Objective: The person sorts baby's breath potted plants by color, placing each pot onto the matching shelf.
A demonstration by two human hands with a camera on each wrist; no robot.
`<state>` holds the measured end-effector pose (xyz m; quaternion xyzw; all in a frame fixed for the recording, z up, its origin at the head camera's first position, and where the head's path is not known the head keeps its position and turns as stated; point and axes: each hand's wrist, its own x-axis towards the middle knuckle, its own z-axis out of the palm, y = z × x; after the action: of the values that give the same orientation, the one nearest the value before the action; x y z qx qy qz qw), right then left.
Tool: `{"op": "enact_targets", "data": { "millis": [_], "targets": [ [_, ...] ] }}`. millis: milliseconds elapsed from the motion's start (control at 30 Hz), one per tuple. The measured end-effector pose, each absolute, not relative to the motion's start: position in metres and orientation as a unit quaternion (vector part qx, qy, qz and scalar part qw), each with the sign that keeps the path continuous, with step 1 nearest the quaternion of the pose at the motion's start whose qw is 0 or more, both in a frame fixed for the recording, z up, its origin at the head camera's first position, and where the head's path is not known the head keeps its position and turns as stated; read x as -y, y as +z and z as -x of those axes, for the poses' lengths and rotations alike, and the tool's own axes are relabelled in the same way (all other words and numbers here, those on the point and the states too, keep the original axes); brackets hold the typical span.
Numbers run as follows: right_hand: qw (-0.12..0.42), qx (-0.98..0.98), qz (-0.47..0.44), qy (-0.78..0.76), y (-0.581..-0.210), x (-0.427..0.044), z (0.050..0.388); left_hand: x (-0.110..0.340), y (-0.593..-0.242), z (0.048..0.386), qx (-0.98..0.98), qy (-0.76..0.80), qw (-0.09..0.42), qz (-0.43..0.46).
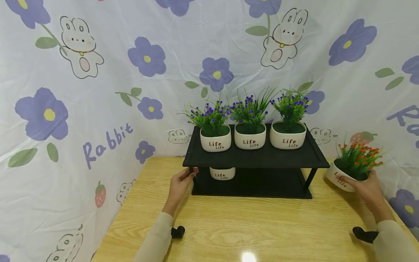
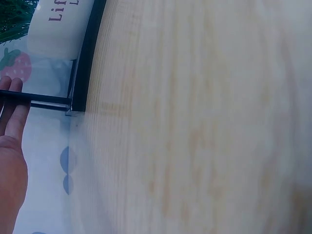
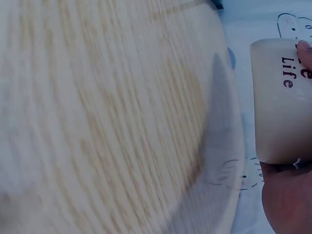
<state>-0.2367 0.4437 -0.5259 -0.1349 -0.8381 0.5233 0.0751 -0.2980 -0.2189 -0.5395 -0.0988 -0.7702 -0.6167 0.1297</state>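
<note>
My right hand (image 1: pixel 370 189) grips a white flowerpot (image 1: pixel 333 175) with orange artificial flowers (image 1: pixel 361 154). The pot tilts and is held off the tabletop, right of the black two-tier shelf (image 1: pixel 255 158). In the right wrist view, the pot (image 3: pixel 278 112) shows "Life" lettering, with the thumb on its front. My left hand (image 1: pixel 178 187) holds the front left post of the shelf; in the left wrist view its fingers (image 2: pixel 18 119) pass around that post (image 2: pixel 46 99). Three white pots with purple flowers (image 1: pixel 216 142) stand in a row on the upper tier. Another white pot (image 1: pixel 222 174) sits on the lower tier, its top hidden.
The shelf stands on a light wooden table (image 1: pixel 229 225). A white cloth (image 1: pixel 108 91) printed with rabbits and purple flowers hangs behind and beside the table. Black wrist mounts (image 1: pixel 364 234) stick out from the sleeves.
</note>
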Motion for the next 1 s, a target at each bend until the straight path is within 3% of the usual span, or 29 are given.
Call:
{"op": "enact_targets", "data": {
  "millis": [433,800,1000],
  "targets": [
    [0.105,0.845,0.132,0.508,-0.512,-0.44,0.222,0.22,-0.539,0.297,0.778,-0.611,0.124,0.081],
    [0.098,0.852,0.1,0.504,-0.499,-0.435,0.206,0.218,-0.54,0.298,0.775,-0.614,0.127,0.083],
    [0.121,0.854,0.058,0.503,-0.49,-0.426,0.198,0.219,-0.541,0.298,0.77,-0.62,0.126,0.088]
  ]
}}
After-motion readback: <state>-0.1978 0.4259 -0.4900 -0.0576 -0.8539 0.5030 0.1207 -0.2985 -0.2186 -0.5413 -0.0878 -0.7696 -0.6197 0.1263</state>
